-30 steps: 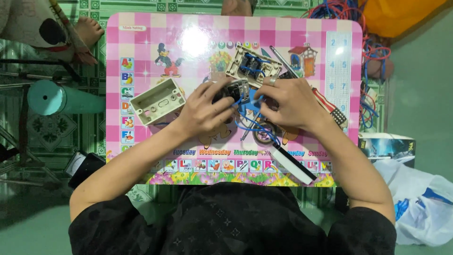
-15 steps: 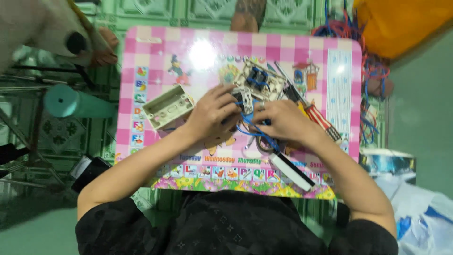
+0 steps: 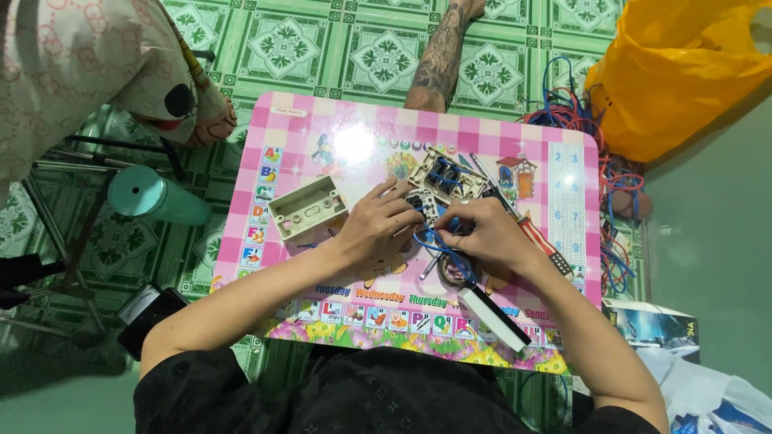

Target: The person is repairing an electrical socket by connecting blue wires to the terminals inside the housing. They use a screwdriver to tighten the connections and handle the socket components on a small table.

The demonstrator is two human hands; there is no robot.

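A: What is being worked on?

B: A small switch module [image 3: 421, 204] is held near the middle of the table [image 3: 289, 128], with blue wire [image 3: 438, 245] attached at its near side. It appears to be the wiring step: a wire end is being fitted to the module.

A: How is the module held?

B: It is gripped by the fingertips of the left hand [image 3: 376, 223], which is curled around its left side. The right hand [image 3: 482, 233] is pinched on the blue wire just beside the module; whether a tool is also held there cannot be told.

A: What would the next move call for?

B: As a judgement only: a steady hold on the module, and fine fingertip control so the wire end is seated squarely.

A: How are the arms posed?

B: Both forearms are brought in over the near edge, and the wrists are bent inward so that the hands meet at the middle.

A: What is laid around?

B: A white frame [image 3: 445, 174] with blue parts is placed just beyond the hands, toward the far edge. An empty beige box [image 3: 308, 210] is set toward the left edge. A screwdriver [image 3: 540, 239] with a red handle is laid by the right wrist, and a white bar [image 3: 492, 318] is laid near the near edge. A tape roll [image 3: 452, 272] is partly hidden under the right hand.
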